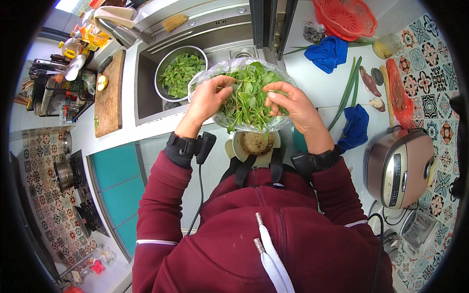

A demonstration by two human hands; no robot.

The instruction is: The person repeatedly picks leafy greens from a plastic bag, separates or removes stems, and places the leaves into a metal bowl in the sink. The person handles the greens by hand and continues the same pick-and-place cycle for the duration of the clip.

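A heap of leafy greens (251, 93) fills an opened clear plastic bag (287, 75) at the sink's front edge. Over the heap's left side is my left hand (209, 99), its fingers curled and thumb pressed in; what they hold is hidden. My right hand (291, 105) pinches at the right side, thumb and forefinger together on the greens, the other fingers curled. More picked leaves lie in a round metal basin (157, 80) in the sink, left of the bag. Below the bag stands a pale tub (238, 146) with a brown, rough mass inside.
A wooden cutting board (110, 105) with a cut fruit lies left of the sink (144, 105). On the right counter are blue cloths (328, 53), green onion stalks (349, 93), a red plastic basket (344, 19) and a rice cooker (405, 166). The faucet (119, 31) stands back left.
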